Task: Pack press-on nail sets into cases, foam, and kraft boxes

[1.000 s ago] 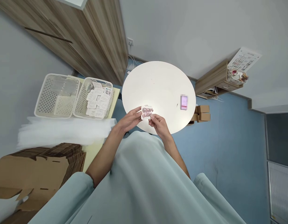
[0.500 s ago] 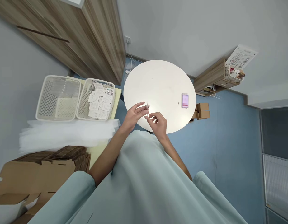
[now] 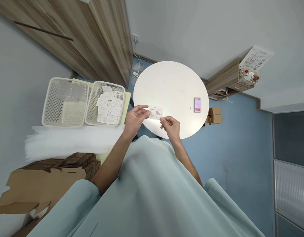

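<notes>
Between my hands, a small white printed card faces up above the near part of the round white table. Its left edge is pinched between the thumb and fingers of my left hand. The lower right corner sits in the fingertips of my right hand. Rows of small text show on the card, too small to read. To the right on the tabletop lies a pink and purple item, blurred out, with a tiny dark thing beside it.
On the left, one white basket holds many printed white cards; another white basket holds clear plastic pieces. Nearer me are white sheets and flattened cardboard boxes. Small brown boxes and a wooden cabinet stand beyond the table's right.
The card, edge-on before, has been turned flat so its printed face shows. My hands have moved apart, the left one leftward and the right one slightly rightward. The view has shifted slightly.
</notes>
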The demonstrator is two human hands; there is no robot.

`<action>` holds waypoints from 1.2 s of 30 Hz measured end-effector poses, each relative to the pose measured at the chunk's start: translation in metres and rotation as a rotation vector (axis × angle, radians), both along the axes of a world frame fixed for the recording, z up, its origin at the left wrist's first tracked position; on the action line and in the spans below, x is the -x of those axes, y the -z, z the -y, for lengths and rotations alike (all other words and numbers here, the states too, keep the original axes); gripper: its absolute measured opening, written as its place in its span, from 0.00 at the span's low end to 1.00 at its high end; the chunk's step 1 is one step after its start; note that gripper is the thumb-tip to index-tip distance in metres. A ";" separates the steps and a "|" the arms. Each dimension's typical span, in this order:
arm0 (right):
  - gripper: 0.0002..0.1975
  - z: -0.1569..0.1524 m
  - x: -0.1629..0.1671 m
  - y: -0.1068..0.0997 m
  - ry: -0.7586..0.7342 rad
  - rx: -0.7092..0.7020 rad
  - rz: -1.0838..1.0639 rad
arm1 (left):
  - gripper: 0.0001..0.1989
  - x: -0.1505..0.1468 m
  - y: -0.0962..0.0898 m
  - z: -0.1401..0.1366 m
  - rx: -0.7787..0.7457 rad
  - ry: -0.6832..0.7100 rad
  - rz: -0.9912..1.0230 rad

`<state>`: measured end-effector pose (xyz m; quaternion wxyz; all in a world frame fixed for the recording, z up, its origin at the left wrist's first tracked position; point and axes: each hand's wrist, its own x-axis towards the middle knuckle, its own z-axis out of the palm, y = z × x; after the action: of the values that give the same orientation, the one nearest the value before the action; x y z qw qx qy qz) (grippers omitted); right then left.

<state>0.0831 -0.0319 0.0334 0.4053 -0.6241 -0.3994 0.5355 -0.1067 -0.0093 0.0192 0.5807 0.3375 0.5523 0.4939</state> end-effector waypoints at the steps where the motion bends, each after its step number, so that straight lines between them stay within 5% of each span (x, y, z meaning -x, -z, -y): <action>1: 0.26 0.000 0.000 -0.001 -0.001 0.011 -0.013 | 0.28 0.001 -0.001 0.000 -0.002 0.007 0.009; 16: 0.25 -0.004 -0.019 0.009 -0.267 0.158 -0.375 | 0.46 0.004 -0.015 0.003 0.044 0.415 0.383; 23: 0.25 -0.001 -0.015 -0.005 -0.121 0.027 0.021 | 0.48 -0.010 -0.019 0.005 0.010 0.251 0.200; 28: 0.23 0.007 -0.006 -0.026 -0.166 -0.166 0.229 | 0.46 -0.014 -0.025 0.006 0.005 0.176 0.095; 36: 0.22 0.009 -0.008 -0.025 -0.123 -0.142 0.249 | 0.37 -0.014 -0.021 0.006 -0.014 0.076 0.023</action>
<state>0.0913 -0.0412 0.0581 0.3623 -0.6298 -0.5208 0.4482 -0.0928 -0.0154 0.0405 0.6030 0.3565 0.5289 0.4791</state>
